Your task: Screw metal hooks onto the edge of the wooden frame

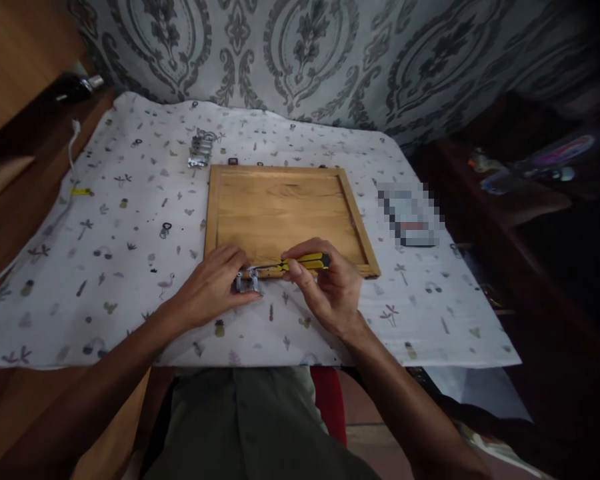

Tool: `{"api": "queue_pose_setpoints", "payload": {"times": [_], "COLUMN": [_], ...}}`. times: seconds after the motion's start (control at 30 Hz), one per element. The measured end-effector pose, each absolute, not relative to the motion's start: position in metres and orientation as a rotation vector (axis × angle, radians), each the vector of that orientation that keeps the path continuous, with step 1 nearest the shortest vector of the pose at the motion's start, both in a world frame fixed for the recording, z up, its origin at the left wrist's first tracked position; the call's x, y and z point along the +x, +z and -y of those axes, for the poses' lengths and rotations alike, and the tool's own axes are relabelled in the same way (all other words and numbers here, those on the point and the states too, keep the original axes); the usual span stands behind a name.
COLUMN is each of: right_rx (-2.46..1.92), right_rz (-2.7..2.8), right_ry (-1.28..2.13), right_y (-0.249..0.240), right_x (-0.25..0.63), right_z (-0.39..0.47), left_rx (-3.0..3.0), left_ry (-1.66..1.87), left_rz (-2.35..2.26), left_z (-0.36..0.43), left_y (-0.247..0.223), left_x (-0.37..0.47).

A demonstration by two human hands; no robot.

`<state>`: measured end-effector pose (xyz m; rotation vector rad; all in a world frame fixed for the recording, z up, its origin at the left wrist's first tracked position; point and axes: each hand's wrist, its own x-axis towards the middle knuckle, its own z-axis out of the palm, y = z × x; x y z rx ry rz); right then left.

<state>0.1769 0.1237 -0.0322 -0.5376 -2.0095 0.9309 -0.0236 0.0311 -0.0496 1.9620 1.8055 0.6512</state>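
Observation:
A wooden panel with a raised frame point(275, 171) lies flat on the cloth-covered table in front of me. At its near edge my left hand point(213, 283) is closed on a small silver metal fitting point(249, 283), thumb below and fingers above. The fitting is partly hidden by the fingers, so its exact kind is unclear. My right hand point(333, 290) grips the yellow and black handle of a screwdriver point(307, 261). Its shaft points left, and the tip is at the top of the fitting.
Several silver metal pieces point(200, 150) lie behind the panel's far left corner. To the right is a blurred-out, phone-like object point(411, 217). A white cable point(73, 157) runs along the left side. The printed tablecloth point(130, 253) reaches back to a patterned curtain point(310, 53).

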Motion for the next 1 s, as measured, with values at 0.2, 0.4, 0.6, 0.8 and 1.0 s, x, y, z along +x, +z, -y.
{"api": "queue_pose_setpoints", "payload": {"times": [0.2, 0.4, 0.6, 0.8, 1.0], "right_rx": [-0.491, -0.464, -0.474, -0.52, -0.513], "right_rz": [2.036, 2.091, 2.147, 2.184, 2.169], "right_ry": [0.934, 0.895, 0.814, 0.84, 0.777], "right_y": [-0.032, -0.029, -0.015, -0.008, -0.012], "right_x": [0.179, 0.177, 0.168, 0.153, 0.148], "right_z": [-0.124, -0.125, -0.129, -0.129, -0.125], "left_rx": [1.992, 2.005, 1.982, 1.985, 2.003], "left_ry": [0.67, 0.662, 0.648, 0.695, 0.724], "left_rz": [-1.773, -1.784, -1.783, -1.79, -1.788], "left_z": [-0.031, -0.031, -0.031, -0.03, -0.031], "left_y": [-0.051, -0.051, -0.049, -0.054, -0.056], "left_x": [-0.026, -0.026, -0.024, -0.025, -0.025]}}
